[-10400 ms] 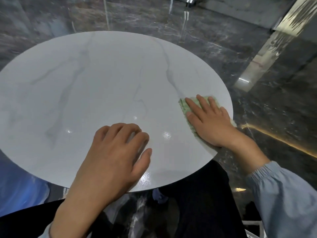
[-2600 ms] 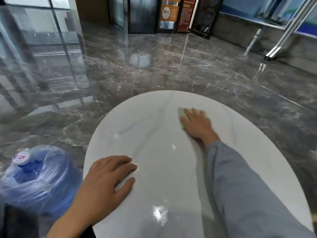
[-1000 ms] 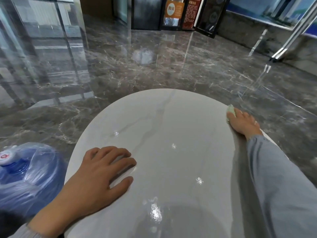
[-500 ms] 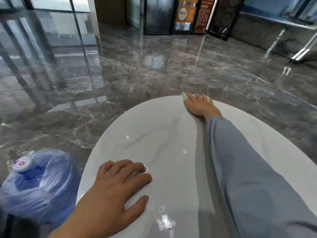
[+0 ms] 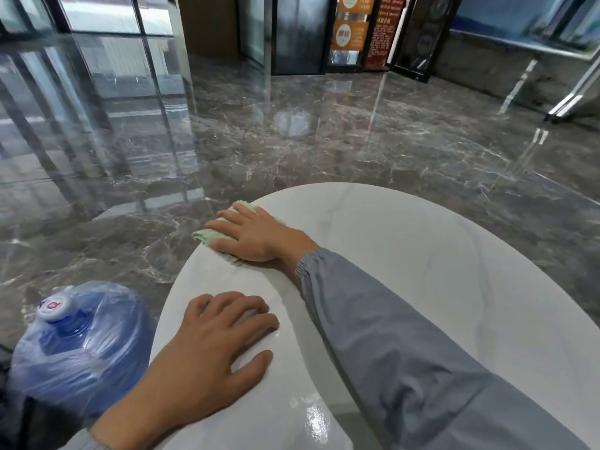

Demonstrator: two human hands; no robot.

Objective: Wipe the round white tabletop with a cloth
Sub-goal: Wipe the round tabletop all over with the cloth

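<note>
the pale green cloth [image 5: 212,236] lies at the far left edge of the round white marble-veined tabletop [image 5: 406,254], flattened under the right hand [image 5: 251,233], whose fingers are stretched out over it. nearer, the left hand [image 5: 214,345] rests palm down on the tabletop, fingers spread, holding nothing. a blue plastic-wrapped water jug [image 5: 74,345] stands on the dark glossy marble floor [image 5: 292,141] at near left.

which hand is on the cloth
The right hand, reaching to the far rim, presses the green cloth; the left hand rests on bare tabletop.
</note>
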